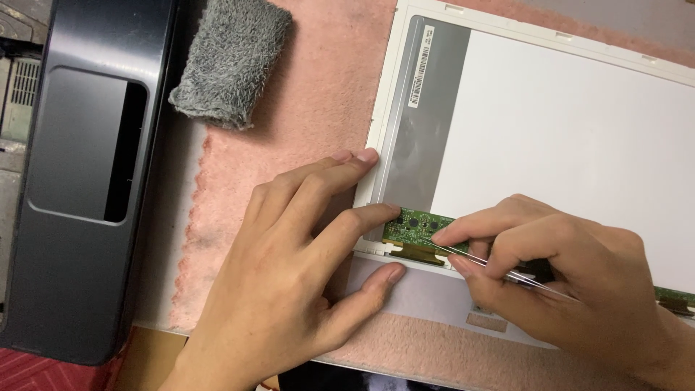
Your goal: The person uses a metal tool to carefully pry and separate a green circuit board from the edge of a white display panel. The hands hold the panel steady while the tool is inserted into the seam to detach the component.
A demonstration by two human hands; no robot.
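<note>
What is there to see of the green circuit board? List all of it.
The green circuit board is a narrow strip lying flat along the lower edge of the display panel. Small dark components and solder points dot its face, and a brownish flat connector sits just below it. Only its left end shows fully; the right hand covers the middle, and a sliver reappears at the far right. The left hand presses its index fingertip on the left end, and thin metal tweezers in the right hand touch it.

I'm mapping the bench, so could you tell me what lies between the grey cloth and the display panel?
In the head view, only bare pink mat separates the grey cloth from the display panel.
</note>
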